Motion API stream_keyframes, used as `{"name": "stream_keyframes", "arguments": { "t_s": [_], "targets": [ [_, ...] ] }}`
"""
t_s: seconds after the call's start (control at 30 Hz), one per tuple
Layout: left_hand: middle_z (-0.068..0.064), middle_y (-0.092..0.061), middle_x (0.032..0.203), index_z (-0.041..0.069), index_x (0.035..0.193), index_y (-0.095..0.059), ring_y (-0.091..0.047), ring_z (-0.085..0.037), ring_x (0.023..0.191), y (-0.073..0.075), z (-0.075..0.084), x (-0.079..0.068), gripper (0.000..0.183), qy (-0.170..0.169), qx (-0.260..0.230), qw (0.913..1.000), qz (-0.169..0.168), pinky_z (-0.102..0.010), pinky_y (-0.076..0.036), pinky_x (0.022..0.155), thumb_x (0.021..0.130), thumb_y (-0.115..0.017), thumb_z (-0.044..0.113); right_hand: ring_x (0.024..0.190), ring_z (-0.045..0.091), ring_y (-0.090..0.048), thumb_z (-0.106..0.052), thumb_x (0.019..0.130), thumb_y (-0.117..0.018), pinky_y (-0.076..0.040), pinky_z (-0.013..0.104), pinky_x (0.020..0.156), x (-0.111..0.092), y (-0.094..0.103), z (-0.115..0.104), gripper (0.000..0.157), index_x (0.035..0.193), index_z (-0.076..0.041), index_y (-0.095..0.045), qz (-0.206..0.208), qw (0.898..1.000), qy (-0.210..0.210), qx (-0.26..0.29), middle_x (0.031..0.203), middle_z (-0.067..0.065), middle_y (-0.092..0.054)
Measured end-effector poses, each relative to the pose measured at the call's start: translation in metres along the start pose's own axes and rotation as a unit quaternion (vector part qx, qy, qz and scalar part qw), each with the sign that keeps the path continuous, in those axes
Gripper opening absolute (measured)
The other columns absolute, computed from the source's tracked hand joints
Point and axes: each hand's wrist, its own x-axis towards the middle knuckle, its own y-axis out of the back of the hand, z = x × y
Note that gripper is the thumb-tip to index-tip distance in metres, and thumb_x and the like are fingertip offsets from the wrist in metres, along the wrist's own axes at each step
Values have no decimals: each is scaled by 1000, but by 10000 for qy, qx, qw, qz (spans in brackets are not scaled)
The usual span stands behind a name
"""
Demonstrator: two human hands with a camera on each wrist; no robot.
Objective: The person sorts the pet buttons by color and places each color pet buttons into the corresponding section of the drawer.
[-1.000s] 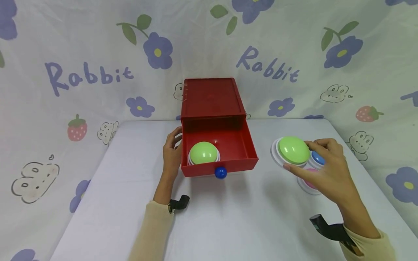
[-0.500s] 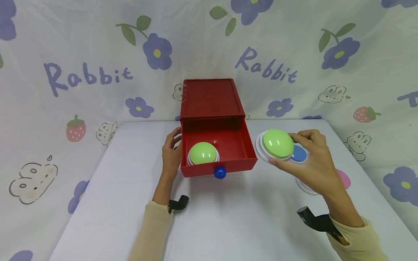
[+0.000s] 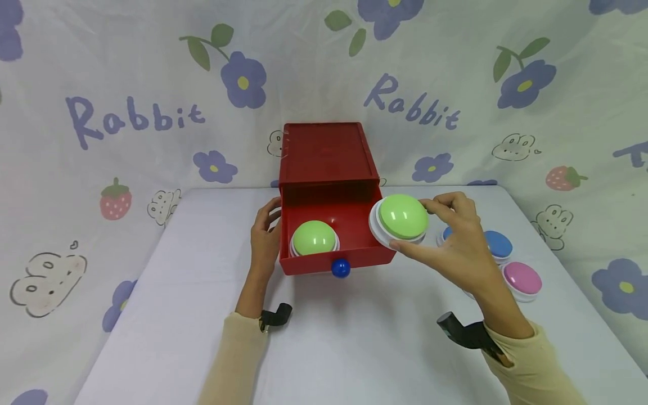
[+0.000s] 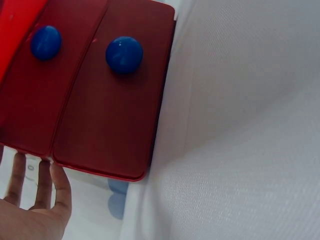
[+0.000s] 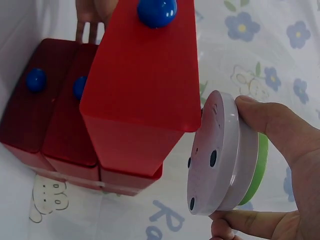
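My right hand (image 3: 463, 247) pinches a green dome push button (image 3: 404, 216) by its white round base, thumb on one side and fingers on the other. It is held tilted over the right front corner of the pulled-out top drawer (image 3: 311, 263); the right wrist view shows its flat underside (image 5: 212, 150) with dark round feet. A second green push button (image 3: 314, 238) sits inside the drawer at the front left. My left hand (image 3: 264, 242) rests against the left side of the red drawer cabinet (image 3: 326, 152), its fingers extended in the left wrist view.
Right of the cabinet stand blue push buttons (image 3: 498, 244) and a pink one (image 3: 523, 278) on the white table (image 3: 167, 315); my right hand partly hides others. Two lower drawers with blue knobs (image 4: 124, 55) are closed. A patterned cloth (image 3: 152, 67) hangs behind.
My right hand has carried the green push button leftward from beside the other buttons to the drawer's right edge, uncovering blue and pink buttons. The left hand stays in place.
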Motion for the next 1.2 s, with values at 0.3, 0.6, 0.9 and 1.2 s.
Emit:
{"name": "stream_keyframes", "arguments": {
  "t_s": [0.3, 0.6, 0.9, 1.2],
  "targets": [
    [-4, -48, 146, 13, 149, -46, -51, -20, 130, 0, 4, -1, 50, 72, -10, 10000, -26, -39, -49, 102, 101, -60, 22, 122, 30, -37, -31, 67, -94, -40, 56, 89, 8, -15, -6, 75, 130, -3, -64, -43, 10000, 39, 1, 118, 11, -45],
    [0, -47, 147, 17, 150, -45, -49, -20, 132, 1, -22, 7, 53, 153, -4, 9998, 82, -41, -47, 103, 101, -61, 23, 123, 29, -36, -36, 67, -93, -42, 54, 88, 13, -29, -13, 78, 132, -5, -64, -125, 9999, 19, -19, 121, 10, -46],
    [8, -49, 143, 32, 145, -52, -51, -16, 129, 3, -36, 12, 46, -38, -74, 9998, 175, -40, -47, 104, 100, -62, 34, 123, 28, -37, -40, 67, -93, -35, 55, 90, 21, -41, -21, 80, 132, -4, -64, -192, 9997, 125, -26, 120, 11, -46],
    [9, -50, 142, 33, 144, -52, -51, -18, 129, 1, -37, 10, 46, 6, -86, 9999, 96, -41, -48, 102, 99, -63, 37, 123, 29, -38, -32, 75, -89, -43, 54, 89, 3, -47, -18, 69, 134, -9, -63, -155, 9992, 276, -251, 122, 14, -47]
  ]
}}
